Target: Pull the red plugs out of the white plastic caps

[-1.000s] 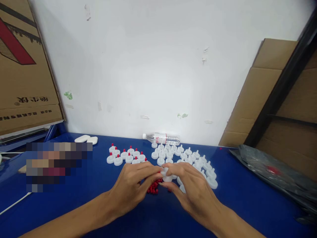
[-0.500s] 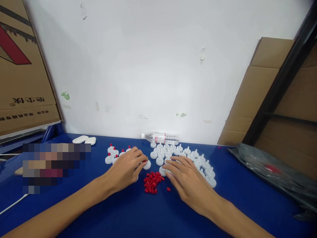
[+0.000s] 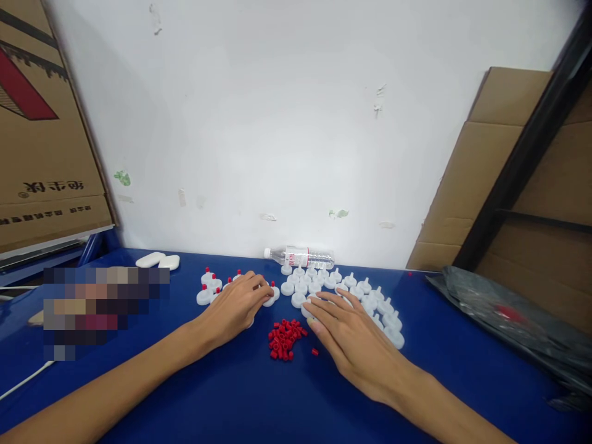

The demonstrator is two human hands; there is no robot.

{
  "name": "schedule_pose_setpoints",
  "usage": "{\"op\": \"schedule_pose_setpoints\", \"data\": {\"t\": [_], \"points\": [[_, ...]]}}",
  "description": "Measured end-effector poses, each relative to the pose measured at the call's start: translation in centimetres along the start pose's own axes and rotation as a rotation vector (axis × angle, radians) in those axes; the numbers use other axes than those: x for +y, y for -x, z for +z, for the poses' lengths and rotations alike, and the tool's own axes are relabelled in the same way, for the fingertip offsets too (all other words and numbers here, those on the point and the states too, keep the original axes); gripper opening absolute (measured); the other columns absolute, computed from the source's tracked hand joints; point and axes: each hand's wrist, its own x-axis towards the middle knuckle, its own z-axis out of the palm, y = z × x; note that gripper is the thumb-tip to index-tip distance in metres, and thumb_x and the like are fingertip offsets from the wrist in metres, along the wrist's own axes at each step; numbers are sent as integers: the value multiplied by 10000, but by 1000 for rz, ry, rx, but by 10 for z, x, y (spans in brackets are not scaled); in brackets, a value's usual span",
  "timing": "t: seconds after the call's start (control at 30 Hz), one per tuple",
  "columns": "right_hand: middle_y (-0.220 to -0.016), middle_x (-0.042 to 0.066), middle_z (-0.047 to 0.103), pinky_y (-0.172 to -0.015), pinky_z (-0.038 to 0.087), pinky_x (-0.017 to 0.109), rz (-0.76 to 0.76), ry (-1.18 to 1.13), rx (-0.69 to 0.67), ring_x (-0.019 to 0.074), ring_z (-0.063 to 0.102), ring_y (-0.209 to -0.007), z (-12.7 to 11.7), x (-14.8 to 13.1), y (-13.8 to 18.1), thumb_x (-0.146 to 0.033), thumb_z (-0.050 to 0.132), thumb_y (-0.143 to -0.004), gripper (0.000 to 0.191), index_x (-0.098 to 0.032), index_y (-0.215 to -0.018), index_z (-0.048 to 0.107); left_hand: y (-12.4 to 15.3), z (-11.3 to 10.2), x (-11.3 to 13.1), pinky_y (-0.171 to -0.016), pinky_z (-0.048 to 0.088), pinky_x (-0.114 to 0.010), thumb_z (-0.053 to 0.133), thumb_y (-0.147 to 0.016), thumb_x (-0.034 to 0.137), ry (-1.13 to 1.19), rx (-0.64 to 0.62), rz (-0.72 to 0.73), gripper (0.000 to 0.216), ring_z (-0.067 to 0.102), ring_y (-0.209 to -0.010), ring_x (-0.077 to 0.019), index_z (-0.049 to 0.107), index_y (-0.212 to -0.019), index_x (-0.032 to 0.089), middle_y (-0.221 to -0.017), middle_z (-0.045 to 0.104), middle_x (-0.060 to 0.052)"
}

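My left hand [image 3: 234, 305] is bent over the left group, its fingers closed at a white spout cap [image 3: 269, 302] that they partly hide. Against it stands a white spout cap with a red tip [image 3: 274, 292]. Several more red-tipped white caps [image 3: 203, 297] show beyond and left of this hand. My right hand [image 3: 354, 342] lies palm down with its fingers stretched over the plain white spout caps [image 3: 370, 302]. Its fingertips touch the nearest white cap [image 3: 306, 310] and hide others. Between the hands is a pile of small red caps [image 3: 283, 340], with one loose red cap [image 3: 315, 352] beside it.
A clear plastic bottle [image 3: 300, 256] lies along the wall behind the white caps. Two white oval objects [image 3: 169, 263] sit at the back left, near a blurred-out patch. A grey plastic bag [image 3: 513, 327] covers the right side. Cardboard [image 3: 467, 172] leans at the right.
My left hand has shifted slightly left, and a red-tipped cap now shows beyond its fingertips. My right fingers and the white cap at their tips have moved slightly away from me.
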Motion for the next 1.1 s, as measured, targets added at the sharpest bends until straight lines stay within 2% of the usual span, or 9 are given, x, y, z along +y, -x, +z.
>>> {"op": "schedule_pose_setpoints", "data": {"t": [0.1, 0.2, 0.3, 0.43, 0.6, 0.77, 0.9, 1.0, 1.1], "points": [[-1195, 66, 727, -1090, 422, 543, -18, -36, 141, 245, 642, -1168, -7, -1, -4, -239, 491, -1035, 277, -223, -1260, 651, -1, -4, -1, -780, 407, -354, 422, -1055, 172, 8, 31, -9, 246, 539, -878, -217, 667, -1027, 164, -978, 670, -73], [-1036, 54, 748, -968, 496, 465, -61, -59, 239, 222, 693, -994, -12, -1, -6, -232, 581, -992, 159, -207, -1112, 682, -2, -10, 1, -799, 376, -360, 480, -1055, 219, 19, 63, -7, 199, 551, -912, -218, 673, -1052, 173, -1012, 696, -67], [-976, 49, 736, -896, 522, 438, -60, -60, 267, 224, 694, -920, -12, -1, -5, -255, 630, -968, 101, -211, -1051, 667, -2, -14, 3, -794, 352, -354, 515, -1043, 211, 26, 30, 24, 176, 540, -916, -218, 689, -1021, 190, -963, 697, -49], [-1063, 76, 703, -795, 559, 394, 4, -63, 226, 229, 687, -921, -8, -1, -2, -277, 575, -997, 165, -221, -1144, 625, -1, -15, 7, -827, 349, -373, 542, -1020, 166, 22, -90, 39, 156, 533, -919, -223, 692, -1003, 204, -937, 680, -36], [-1137, 78, 673, -828, 570, 381, 28, -81, 195, 217, 688, -962, -10, -2, -2, -211, 457, -1032, 202, -230, -1168, 605, -1, -20, 18, -948, 381, -455, 532, -1022, 205, 63, -69, -7, 198, 517, -1087, -263, 655, -1175, 224, -1134, 644, -75], [-1115, 67, 689, -855, 568, 382, 33, -54, 219, 221, 687, -982, -11, -4, -3, -204, 460, -1024, 211, -236, -1191, 585, -2, -24, 57, -977, 444, -449, 514, -1025, 201, 162, -31, 128, 222, 503, -1126, -266, 648, -1198, 237, -1170, 623, -88], [-1148, 82, 673, -872, 570, 397, 65, -52, 271, 241, 673, -1031, -10, -3, -2, -227, 517, -1004, 251, -235, -1254, 528, -1, -14, 85, -970, 448, -485, 571, -999, 214, 59, -87, 215, 253, 493, -1188, -315, 617, -1249, 216, -1234, 591, -115], [-1159, 84, 663, -884, 568, 405, 70, -61, 279, 244, 662, -1051, -8, -2, -1, -228, 535, -1000, 276, -239, -1274, 500, 1, -5, 89, -963, 419, -503, 542, -1015, 198, 6, -82, 261, 224, 486, -1188, -325, 629, -1222, 205, -1244, 588, -118], [-1139, 83, 671, -905, 564, 411, 61, -74, 265, 243, 661, -1055, -7, -2, -1, -213, 530, -1000, 275, -238, -1272, 497, 2, -2, 86, -951, 396, -483, 549, -1008, 170, 46, -59, 296, 170, 510, -1125, -299, 657, -1134, 207, -1153, 622, -91]]}}
